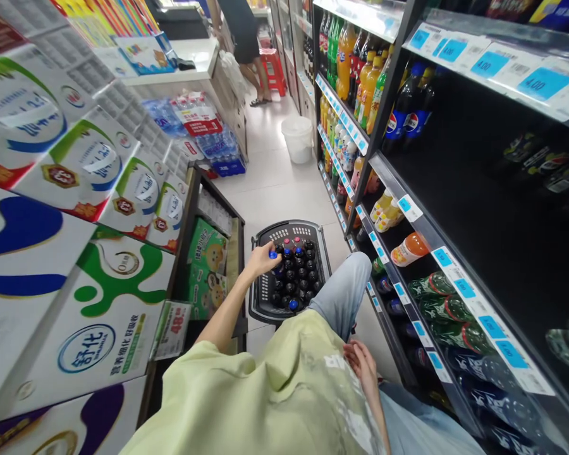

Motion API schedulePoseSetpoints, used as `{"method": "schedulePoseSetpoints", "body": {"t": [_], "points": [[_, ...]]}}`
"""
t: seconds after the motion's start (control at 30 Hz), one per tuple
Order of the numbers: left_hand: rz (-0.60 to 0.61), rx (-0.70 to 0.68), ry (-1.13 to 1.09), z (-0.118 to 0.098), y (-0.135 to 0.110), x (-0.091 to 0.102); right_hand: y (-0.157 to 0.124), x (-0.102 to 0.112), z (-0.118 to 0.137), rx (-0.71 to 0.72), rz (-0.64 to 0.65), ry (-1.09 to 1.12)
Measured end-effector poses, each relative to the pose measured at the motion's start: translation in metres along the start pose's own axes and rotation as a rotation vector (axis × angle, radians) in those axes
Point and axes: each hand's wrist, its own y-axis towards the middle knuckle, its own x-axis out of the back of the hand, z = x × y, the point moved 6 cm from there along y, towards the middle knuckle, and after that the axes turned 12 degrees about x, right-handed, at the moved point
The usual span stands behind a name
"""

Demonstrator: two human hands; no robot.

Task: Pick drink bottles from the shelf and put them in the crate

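Note:
My left hand reaches down into a dark grey shopping basket on the floor. Its fingers are closed round the top of a blue-capped bottle at the basket's left side. The basket is packed with several upright bottles with black, blue and pink caps. My right hand rests low against my pale green shirt and jeans beside my raised knee, fingers loosely apart, holding nothing.
A dark shelf unit with drinks bottles and blue price labels runs along the right. Stacked milk cartons fill the left. Down the aisle stand a white bucket, water packs, a red stool and another person at a counter.

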Motion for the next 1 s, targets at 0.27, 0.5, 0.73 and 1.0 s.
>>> {"method": "schedulePoseSetpoints", "body": {"t": [0.27, 0.5, 0.73, 1.0], "points": [[0.368, 0.169, 0.165, 0.082, -0.024, -0.059, -0.002, 0.012, -0.003, -0.025, -0.016, 0.004], [0.521, 0.088, 0.349, 0.082, -0.036, -0.095, -0.002, 0.011, -0.001, -0.022, -0.056, 0.007], [0.702, 0.098, 0.388, 0.08, -0.036, -0.102, -0.002, 0.011, 0.0, -0.05, -0.075, 0.019], [0.784, 0.157, 0.373, 0.079, -0.043, -0.112, -0.002, 0.01, 0.005, -0.085, -0.06, 0.012]]}}
